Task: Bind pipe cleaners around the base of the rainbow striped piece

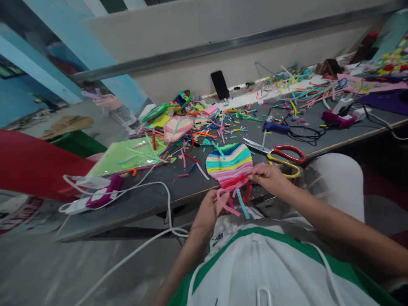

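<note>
A rounded piece of rainbow-striped pipe cleaners (229, 163) rests at the near edge of the workbench, its lower end over the edge. Across its red and pink lower part runs a pink pipe cleaner (238, 185). My left hand (212, 208) pinches this strand near its curled left end. On the other side, the fingers of my right hand (266, 176) are closed on the strand's right part. A light blue pipe cleaner (242, 205) hangs below, between my hands, with red ends beside it. Just beyond my right hand lie scissors (287, 154) with red and yellow handles, blades apart.
Pipe cleaner scraps and a pink striped piece (178, 128) cover the bench behind. A blue glue gun (276, 127) lies beyond the scissors. A phone (219, 85) leans on the wall. White cables trail from a purple power strip (105, 192) over the bench's front edge.
</note>
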Tool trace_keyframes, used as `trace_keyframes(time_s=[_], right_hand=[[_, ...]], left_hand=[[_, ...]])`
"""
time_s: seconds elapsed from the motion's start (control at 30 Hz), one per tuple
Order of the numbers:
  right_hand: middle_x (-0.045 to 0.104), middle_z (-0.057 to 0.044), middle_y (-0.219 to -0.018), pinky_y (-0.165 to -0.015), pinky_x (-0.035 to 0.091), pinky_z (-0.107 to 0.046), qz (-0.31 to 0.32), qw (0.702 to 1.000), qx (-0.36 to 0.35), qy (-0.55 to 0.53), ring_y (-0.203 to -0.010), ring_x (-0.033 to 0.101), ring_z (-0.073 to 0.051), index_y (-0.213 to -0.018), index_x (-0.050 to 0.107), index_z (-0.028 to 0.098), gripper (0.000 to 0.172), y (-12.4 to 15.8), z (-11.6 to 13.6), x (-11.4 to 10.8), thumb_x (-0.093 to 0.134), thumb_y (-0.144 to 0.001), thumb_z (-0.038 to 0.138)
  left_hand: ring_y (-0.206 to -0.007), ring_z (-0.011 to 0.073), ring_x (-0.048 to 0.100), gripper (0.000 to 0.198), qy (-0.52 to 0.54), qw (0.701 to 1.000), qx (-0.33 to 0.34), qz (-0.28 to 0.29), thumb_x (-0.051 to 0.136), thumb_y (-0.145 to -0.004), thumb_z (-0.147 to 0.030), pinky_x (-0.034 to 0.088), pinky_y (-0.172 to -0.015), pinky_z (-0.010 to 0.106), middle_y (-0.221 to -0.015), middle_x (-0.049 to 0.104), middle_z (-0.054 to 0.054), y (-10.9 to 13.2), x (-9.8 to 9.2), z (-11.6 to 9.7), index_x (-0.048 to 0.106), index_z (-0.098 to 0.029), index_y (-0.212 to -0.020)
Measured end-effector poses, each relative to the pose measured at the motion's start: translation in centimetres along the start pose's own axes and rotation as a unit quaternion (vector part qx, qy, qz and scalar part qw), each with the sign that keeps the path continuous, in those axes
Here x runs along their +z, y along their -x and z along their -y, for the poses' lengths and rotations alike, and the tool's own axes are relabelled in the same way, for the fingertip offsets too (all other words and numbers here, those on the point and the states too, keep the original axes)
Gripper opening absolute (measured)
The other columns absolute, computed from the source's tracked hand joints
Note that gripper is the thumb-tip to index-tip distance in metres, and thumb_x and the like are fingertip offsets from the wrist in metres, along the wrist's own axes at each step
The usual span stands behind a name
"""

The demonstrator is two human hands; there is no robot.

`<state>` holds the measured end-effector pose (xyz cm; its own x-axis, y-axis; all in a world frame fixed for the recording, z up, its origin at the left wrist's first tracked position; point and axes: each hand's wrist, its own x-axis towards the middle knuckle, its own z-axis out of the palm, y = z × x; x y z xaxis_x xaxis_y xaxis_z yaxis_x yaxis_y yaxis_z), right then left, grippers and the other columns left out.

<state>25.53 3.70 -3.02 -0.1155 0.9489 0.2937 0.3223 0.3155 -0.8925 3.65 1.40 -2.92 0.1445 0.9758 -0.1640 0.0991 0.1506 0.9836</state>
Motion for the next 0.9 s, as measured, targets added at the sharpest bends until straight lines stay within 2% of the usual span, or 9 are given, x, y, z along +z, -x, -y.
trace_keyframes(time_s=[0.07, 0.13, 0.2, 0.27, 0.37, 0.47, 0.53, 0.7, 0.9], right_hand=[[0.070, -0.005, -0.087, -0.073, 0.047, -0.033, -0.004, 1.000, 0.008, -0.001, -0.082, 0.062, -0.021, -0.081, 0.072, 0.022, 0.016, 0.1, -0.1, 0.1, 0.059, -0.079, 0.031], [0.070, -0.005, -0.084, -0.070, 0.046, -0.032, -0.003, 1.000, 0.007, 0.002, -0.079, 0.062, -0.020, -0.079, 0.072, 0.022, 0.017, 0.2, -0.2, 0.1, 0.059, -0.079, 0.033], [0.068, -0.005, -0.080, -0.068, 0.046, -0.031, 0.000, 1.000, -0.006, 0.012, -0.075, 0.061, -0.019, -0.077, 0.072, 0.022, 0.019, 0.2, -0.2, 0.1, 0.058, -0.080, 0.034], [0.066, -0.005, -0.076, -0.066, 0.044, -0.029, 0.002, 0.999, -0.025, 0.023, -0.072, 0.059, -0.018, -0.075, 0.072, 0.021, 0.021, 0.1, -0.1, 0.0, 0.057, -0.080, 0.035], [0.064, -0.004, -0.071, -0.065, 0.041, -0.026, 0.019, 0.999, -0.039, 0.031, -0.069, 0.056, -0.016, -0.072, 0.071, 0.020, 0.023, -0.2, 0.2, -0.2, 0.056, -0.081, 0.036], [0.060, 0.000, -0.063, -0.060, 0.038, -0.023, 0.045, 0.999, -0.021, 0.020, -0.062, 0.053, -0.013, -0.073, 0.070, 0.018, 0.026, -0.8, 0.4, -0.1, 0.053, -0.082, 0.037], [0.061, 0.000, -0.065, -0.059, 0.037, -0.022, 0.053, 0.998, -0.017, -0.004, -0.062, 0.053, -0.013, -0.079, 0.070, 0.018, 0.026, -1.3, 0.6, 0.1, 0.052, -0.082, 0.037], [0.067, -0.002, -0.081, -0.066, 0.039, -0.024, 0.006, 1.000, -0.008, -0.024, -0.075, 0.058, -0.017, -0.085, 0.071, 0.021, 0.022, -2.1, 0.8, 0.5, 0.056, -0.079, 0.036], [0.063, -0.001, -0.069, -0.064, 0.039, -0.026, -0.025, 0.999, 0.021, -0.022, -0.068, 0.055, -0.017, -0.078, 0.069, 0.020, 0.021, -2.3, 0.3, 0.9, 0.055, -0.079, 0.037]], left_hand=[[-0.060, 0.0144, 0.056, 0.025, -0.102, 0.992, 0.071, -0.019, 0.069, -0.068, -0.036, 0.045, -0.056, 0.025, -0.069, 0.063, 0.003, -0.2, -1.2, -0.2, 0.064, -0.016, -0.083], [-0.072, 0.0175, 0.058, 0.020, -0.191, 0.964, 0.181, -0.036, 0.070, -0.068, -0.031, 0.047, -0.068, 0.028, -0.078, 0.065, 0.005, -0.7, -2.0, -0.5, 0.068, -0.020, -0.084], [-0.084, 0.0201, 0.059, 0.014, -0.241, 0.932, 0.268, -0.033, 0.068, -0.069, -0.026, 0.045, -0.079, 0.031, -0.087, 0.067, 0.006, -1.5, -2.3, -0.8, 0.071, -0.024, -0.083], [-0.089, 0.0210, 0.059, 0.012, -0.262, 0.914, 0.310, -0.013, 0.065, -0.071, -0.023, 0.044, -0.084, 0.033, -0.088, 0.067, 0.007, -2.3, -2.1, -1.1, 0.073, -0.025, -0.080], [-0.086, 0.0212, 0.060, 0.013, -0.246, 0.919, 0.307, 0.019, 0.062, -0.073, -0.022, 0.044, -0.083, 0.033, -0.083, 0.069, 0.006, -3.3, -1.1, -1.5, 0.073, -0.026, -0.078], [-0.082, 0.0207, 0.061, 0.012, -0.216, 0.939, 0.265, 0.026, 0.062, -0.073, -0.025, 0.044, -0.080, 0.032, -0.081, 0.070, 0.005, -4.0, 0.0, -2.0, 0.073, -0.025, -0.078], [-0.083, 0.0208, 0.061, 0.014, -0.218, 0.945, 0.244, 0.026, 0.062, -0.073, -0.027, 0.044, -0.079, 0.031, -0.084, 0.070, 0.004, -4.4, 0.7, -2.3, 0.072, -0.024, -0.082], [-0.075, 0.0184, 0.060, 0.018, -0.266, 0.928, 0.259, 0.018, 0.056, -0.079, -0.030, 0.042, -0.072, 0.028, -0.079, 0.069, 0.003, -5.0, 1.8, -3.2, 0.071, -0.023, -0.085], [-0.066, 0.0156, 0.057, 0.022, -0.277, 0.921, 0.275, -0.004, 0.048, -0.085, -0.031, 0.040, -0.065, 0.025, -0.071, 0.066, 0.002, -5.0, 2.2, -3.5, 0.067, -0.021, -0.081]])
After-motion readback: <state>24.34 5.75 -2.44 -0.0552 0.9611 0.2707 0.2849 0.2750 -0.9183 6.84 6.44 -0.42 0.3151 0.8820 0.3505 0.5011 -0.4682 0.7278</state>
